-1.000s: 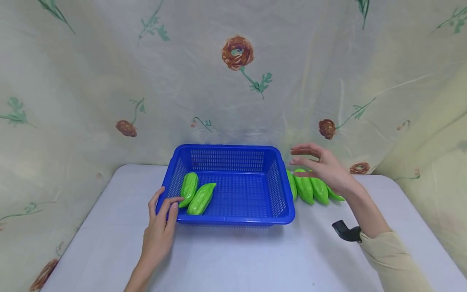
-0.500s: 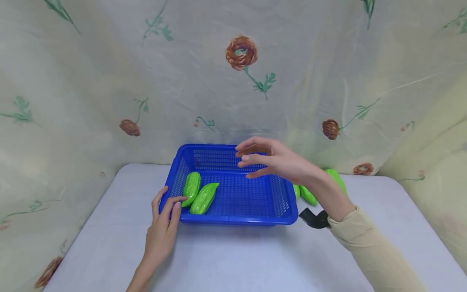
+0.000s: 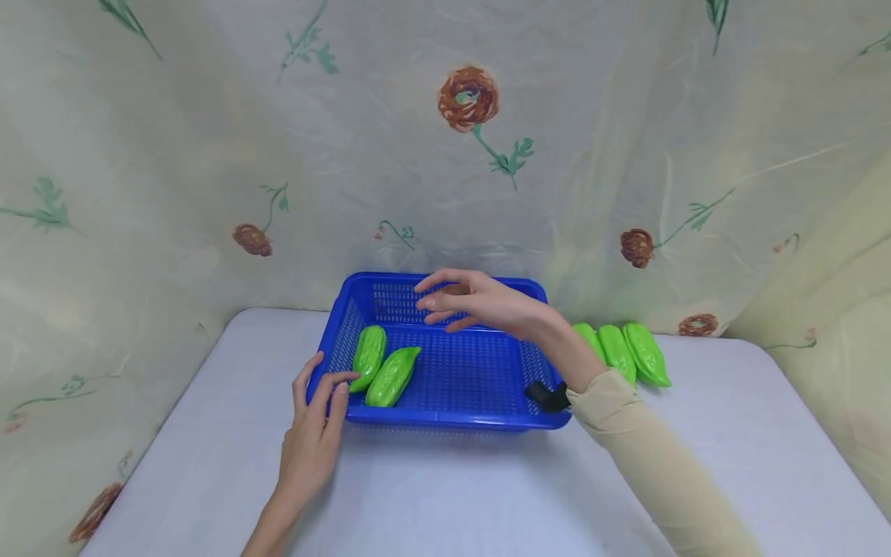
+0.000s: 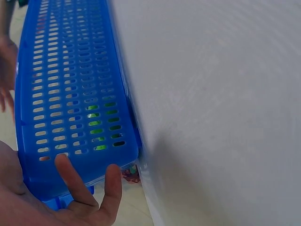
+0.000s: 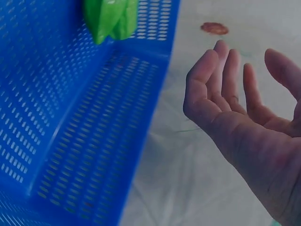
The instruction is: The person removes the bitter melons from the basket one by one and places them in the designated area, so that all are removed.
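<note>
- I see the left hand (image 3: 309, 441) at the near left corner of the blue rectangular plastic basket (image 3: 438, 418); its grip is grasping the rim, with some fingers against the outer wall.
- Its index finger reaches inside, beside the green gourds; whether it touches one, I cannot tell.
- These are two glossy bright-green ridged gourds, one more to the left (image 3: 369, 348) and one more to the right (image 3: 391, 379); they lie side by side on the basket's floor, at its left end.
- The right hand (image 3: 483, 300) hovers above the far part of the basket; its grip is released, the fingers loosely bent and apart.
- Three similar green gourds (image 3: 616, 350) I can see on the white worktop (image 3: 452, 495), to the right of the basket, partly behind the right arm in a beige sleeve (image 3: 654, 456).
- A black curved piece (image 3: 546, 397) shows at the right wrist.
- Behind hangs a pale curtain with printed brown flowers (image 3: 348, 155).
</note>
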{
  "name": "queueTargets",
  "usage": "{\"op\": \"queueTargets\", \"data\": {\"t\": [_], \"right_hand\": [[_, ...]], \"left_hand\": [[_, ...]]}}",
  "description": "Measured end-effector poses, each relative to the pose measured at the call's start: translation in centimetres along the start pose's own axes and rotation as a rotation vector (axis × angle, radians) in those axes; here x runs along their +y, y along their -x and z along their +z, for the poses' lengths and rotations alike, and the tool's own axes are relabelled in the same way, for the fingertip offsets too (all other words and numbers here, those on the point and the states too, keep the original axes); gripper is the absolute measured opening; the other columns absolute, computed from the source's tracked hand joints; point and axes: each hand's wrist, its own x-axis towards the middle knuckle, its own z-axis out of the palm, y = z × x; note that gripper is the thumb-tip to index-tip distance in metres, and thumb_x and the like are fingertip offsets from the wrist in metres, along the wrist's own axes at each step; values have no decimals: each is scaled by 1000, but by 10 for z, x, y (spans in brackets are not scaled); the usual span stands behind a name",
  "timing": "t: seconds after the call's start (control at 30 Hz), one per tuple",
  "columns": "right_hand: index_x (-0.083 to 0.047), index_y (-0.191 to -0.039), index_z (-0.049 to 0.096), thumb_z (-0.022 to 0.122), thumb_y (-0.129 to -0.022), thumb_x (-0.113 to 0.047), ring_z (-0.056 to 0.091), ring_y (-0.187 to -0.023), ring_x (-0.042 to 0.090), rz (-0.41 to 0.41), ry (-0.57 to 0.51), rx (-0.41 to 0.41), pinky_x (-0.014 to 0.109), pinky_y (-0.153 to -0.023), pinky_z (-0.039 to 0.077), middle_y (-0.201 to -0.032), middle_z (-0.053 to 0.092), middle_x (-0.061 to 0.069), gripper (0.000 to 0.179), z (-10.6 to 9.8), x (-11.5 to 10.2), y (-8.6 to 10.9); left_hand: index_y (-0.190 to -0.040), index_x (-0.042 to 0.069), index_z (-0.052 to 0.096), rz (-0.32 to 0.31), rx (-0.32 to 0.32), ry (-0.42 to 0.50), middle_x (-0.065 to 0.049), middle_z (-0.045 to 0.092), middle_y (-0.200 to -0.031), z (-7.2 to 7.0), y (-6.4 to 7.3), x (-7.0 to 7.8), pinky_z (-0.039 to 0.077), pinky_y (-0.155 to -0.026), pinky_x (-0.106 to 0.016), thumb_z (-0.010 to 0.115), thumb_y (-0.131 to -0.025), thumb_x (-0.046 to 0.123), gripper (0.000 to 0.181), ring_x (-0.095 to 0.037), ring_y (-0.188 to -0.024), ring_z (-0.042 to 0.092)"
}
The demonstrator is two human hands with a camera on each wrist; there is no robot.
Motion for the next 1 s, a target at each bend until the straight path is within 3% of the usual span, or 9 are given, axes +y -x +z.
{"op": "queueTargets", "data": {"t": [0.27, 0.37, 0.6, 0.83, 1.0], "right_hand": [[-14, -148, 59, 65, -109, -26, 61, -143, 41, 35, -8, -68, 64, -120, 45, -149, 66, 14, 42, 5, 21, -35], [-12, -149, 59, 67, -108, -24, 61, -143, 40, 44, 42, -86, 64, -120, 46, -152, 64, 16, 43, 10, 27, -43], [-15, -148, 61, 73, -104, -26, 57, -146, 29, 52, 218, -120, 61, -118, 47, -158, 60, 11, 46, 20, 30, -54], [-8, -146, 62, 72, -104, -23, 64, -138, 25, 36, 222, -178, 58, -115, 52, -155, 62, 17, 45, 22, 37, -67], [-5, -150, 59, 71, -105, -22, 60, -144, 27, 40, 219, -180, 58, -117, 50, -156, 61, 16, 50, 26, 42, -70]], "left_hand": [[-138, 26, 64, 2, 2, -4, -1, 17, -180, 0, -1, 1, 43, -57, -30, 35, -119, 39, 37, -16, -79, 57], [-138, 27, 64, 0, -3, -1, -1, 16, -180, 0, -1, 1, 43, -57, -31, 35, -119, 39, 36, -16, -79, 57], [-136, 26, 63, 0, -3, -1, -1, 17, -179, 1, -1, 0, 43, -57, -30, 35, -119, 39, 36, -16, -78, 56], [-135, 25, 63, -6, -1, 4, -1, 16, -179, 1, 0, 1, 43, -58, -32, 36, -119, 39, 35, -16, -77, 55], [-136, 25, 62, -1, -4, 3, -3, 16, -179, 1, 0, 1, 43, -58, -32, 36, -119, 38, 34, -16, -78, 55]]}}
